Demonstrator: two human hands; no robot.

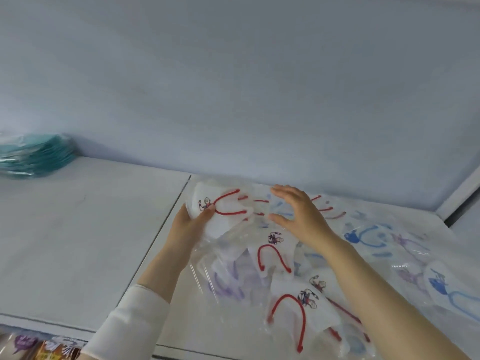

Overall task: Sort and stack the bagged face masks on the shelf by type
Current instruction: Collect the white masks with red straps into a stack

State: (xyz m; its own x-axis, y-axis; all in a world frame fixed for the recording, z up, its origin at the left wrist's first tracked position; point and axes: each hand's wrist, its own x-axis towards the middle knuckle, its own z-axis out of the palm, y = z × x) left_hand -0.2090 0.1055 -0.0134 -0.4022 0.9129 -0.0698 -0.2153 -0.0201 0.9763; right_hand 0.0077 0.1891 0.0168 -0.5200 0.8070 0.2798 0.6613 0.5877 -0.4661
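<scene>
Far left on the shelf (78, 229), one teal stack (36, 157) is already piled; a red-strapped bagged mask (207, 194) is gripped by the left hand (192, 224), the right hand (301, 214) is spread flat above the unsorted masks (306, 300), so most is judged left.

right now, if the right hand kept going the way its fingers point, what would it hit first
Most likely the red-looped bagged mask that the left hand pinches. The open right hand points leftward at it. Depth is unclear, so it might pass just above.
</scene>
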